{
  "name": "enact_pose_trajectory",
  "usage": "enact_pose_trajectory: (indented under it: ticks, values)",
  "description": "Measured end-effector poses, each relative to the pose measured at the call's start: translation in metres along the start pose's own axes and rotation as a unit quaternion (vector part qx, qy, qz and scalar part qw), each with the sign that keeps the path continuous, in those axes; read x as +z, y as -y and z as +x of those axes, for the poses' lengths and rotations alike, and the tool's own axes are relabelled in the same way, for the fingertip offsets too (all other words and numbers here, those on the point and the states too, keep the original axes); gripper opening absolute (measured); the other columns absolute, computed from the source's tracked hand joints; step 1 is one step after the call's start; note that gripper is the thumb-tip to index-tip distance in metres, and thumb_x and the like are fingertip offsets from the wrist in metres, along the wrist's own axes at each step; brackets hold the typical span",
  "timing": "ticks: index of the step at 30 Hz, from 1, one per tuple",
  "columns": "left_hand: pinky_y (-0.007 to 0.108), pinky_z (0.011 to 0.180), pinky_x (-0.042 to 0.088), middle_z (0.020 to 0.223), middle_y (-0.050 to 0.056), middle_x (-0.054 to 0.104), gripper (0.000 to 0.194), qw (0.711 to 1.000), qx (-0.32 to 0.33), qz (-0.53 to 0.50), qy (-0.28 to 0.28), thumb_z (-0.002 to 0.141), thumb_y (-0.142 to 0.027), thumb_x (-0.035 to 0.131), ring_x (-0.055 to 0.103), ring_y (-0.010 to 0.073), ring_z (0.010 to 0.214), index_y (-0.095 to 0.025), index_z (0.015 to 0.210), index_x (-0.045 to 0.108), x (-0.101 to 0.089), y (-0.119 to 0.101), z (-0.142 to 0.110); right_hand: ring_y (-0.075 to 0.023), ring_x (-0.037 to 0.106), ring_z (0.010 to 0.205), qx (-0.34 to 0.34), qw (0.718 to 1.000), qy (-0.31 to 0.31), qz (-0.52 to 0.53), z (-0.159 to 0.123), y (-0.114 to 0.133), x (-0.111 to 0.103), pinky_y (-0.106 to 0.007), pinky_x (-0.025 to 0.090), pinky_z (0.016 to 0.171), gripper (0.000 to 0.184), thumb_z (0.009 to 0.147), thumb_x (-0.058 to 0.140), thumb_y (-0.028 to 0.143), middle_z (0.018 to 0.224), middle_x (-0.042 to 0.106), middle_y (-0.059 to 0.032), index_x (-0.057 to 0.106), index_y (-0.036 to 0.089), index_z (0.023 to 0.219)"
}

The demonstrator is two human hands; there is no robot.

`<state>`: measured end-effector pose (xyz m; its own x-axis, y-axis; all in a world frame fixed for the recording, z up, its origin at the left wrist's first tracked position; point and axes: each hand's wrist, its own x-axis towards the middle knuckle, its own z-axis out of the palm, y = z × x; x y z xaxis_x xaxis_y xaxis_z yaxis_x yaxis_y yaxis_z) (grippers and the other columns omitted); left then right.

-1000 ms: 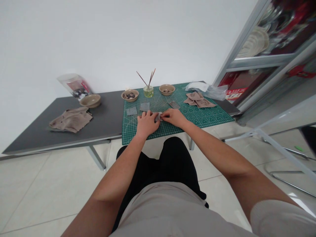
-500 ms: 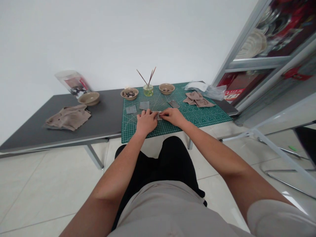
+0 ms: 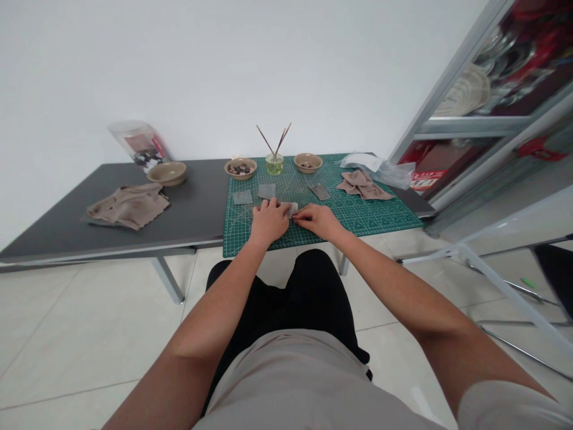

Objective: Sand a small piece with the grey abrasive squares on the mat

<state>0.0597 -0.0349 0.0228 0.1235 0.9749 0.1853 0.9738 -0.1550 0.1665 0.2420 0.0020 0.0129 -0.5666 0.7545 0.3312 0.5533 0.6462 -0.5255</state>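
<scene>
My left hand (image 3: 267,221) and my right hand (image 3: 317,220) meet over a green cutting mat (image 3: 371,212). Both pinch a small grey fabric piece (image 3: 291,208) held between them, just above the mat. The fingers of each hand are curled closed on it. Three more small grey fabric squares lie on the mat beyond my hands: one (image 3: 242,197) at the left, one (image 3: 267,191) in the middle, one (image 3: 320,191) at the right.
Two bowls (image 3: 240,168) (image 3: 307,162) and a glass of sticks (image 3: 274,163) line the mat's far edge. Beige cloth (image 3: 363,184) and a plastic bag (image 3: 380,168) lie right. On the grey table (image 3: 197,209) sit another cloth (image 3: 128,205), bowl (image 3: 166,173) and jar (image 3: 138,145).
My hands have stayed together on the small fabric piece, shifting only slightly. The camera view has drifted a little, so the table sits differently in the frame.
</scene>
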Motion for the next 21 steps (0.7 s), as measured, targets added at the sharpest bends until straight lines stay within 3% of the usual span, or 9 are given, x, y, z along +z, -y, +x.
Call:
enact_pose_trajectory:
  ticks: [10,21]
  values:
    - [0.052,0.098,0.039,0.132,0.011,0.058,0.046,1.0,0.009,0.004,-0.012,0.098,-0.029,0.036,0.048,0.0325,0.121,-0.033,0.139,0.057,0.001,0.0,-0.002,-0.0239,0.071,0.1,0.062,0.996,-0.027,-0.061,0.038,-0.019,0.0,-0.036,0.053,0.092,0.015,0.086,0.069,0.019,0.1,0.079,-0.0057,0.081,0.023,0.094]
    - [0.051,0.098,0.039,0.135,0.01,0.059,0.043,1.0,0.003,0.009,-0.009,0.099,-0.031,0.038,0.048,0.0314,0.123,-0.032,0.138,0.058,0.001,-0.002,-0.004,-0.0212,0.071,0.099,0.002,1.0,-0.023,-0.02,0.0,-0.004,0.005,-0.034,0.053,0.092,0.013,0.085,0.071,0.02,0.098,0.079,-0.0033,0.081,0.025,0.092]
